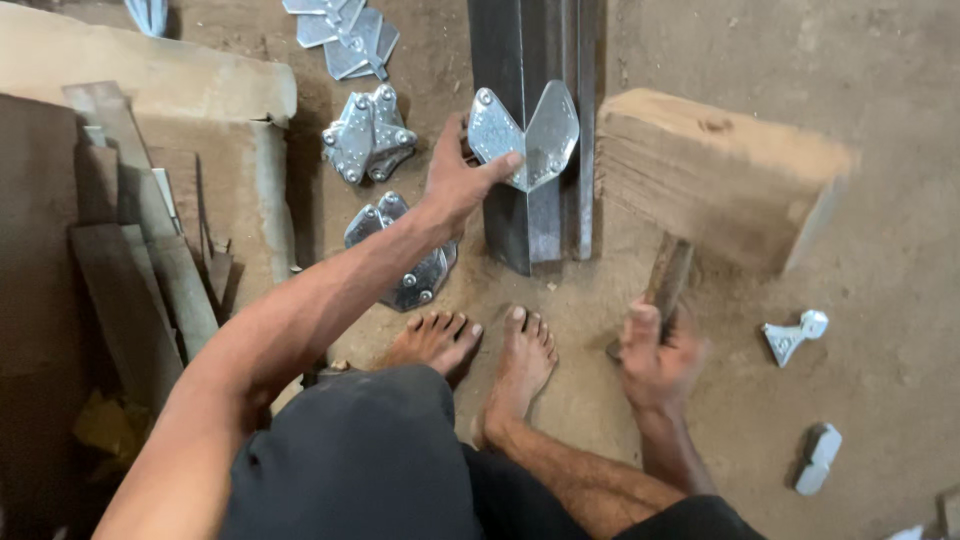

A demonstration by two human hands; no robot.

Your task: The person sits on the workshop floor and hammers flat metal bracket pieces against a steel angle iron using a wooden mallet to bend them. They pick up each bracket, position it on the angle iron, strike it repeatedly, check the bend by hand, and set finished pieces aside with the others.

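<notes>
- While we squat barefoot on the dirt floor, our left hand (455, 180) reaches forward, its fingers (500, 163) and thumb closed on the lower edge of a bent metal bracket (524, 135), a shiny V-shaped plate with rivets.
- Left of those fingers lie stacked flat brackets (368, 137), with another pile (405, 262) under the wrist; further left sit wooden offcuts (140, 270) and a pale block.
- Just beyond the fingertips, the bracket sits against the corner of an upright steel angle section (530, 120), straddling its edge, with the fingers between plate and steel on the near side.
- Right of the steel rests a heavy timber block (720, 170), touching or nearly touching the section.
- Our right hand (655, 355) is wrapped tight round a handle (668, 275), which looks like a hammer's; the head is blurred, so we cannot tell its shape.
- Right of that hand, two small loose metal pieces (795, 335) (818, 458) lie on the floor.
- We judge the main hazard to be the left fingers: they sit right on the plate, so a stray blow could catch them.
- The bracket could also slip off the corner, since only a light pinch holds it.
- Our bare toes (520, 325) lie just below the steel; a dropped plate or tool could land on them.
</notes>
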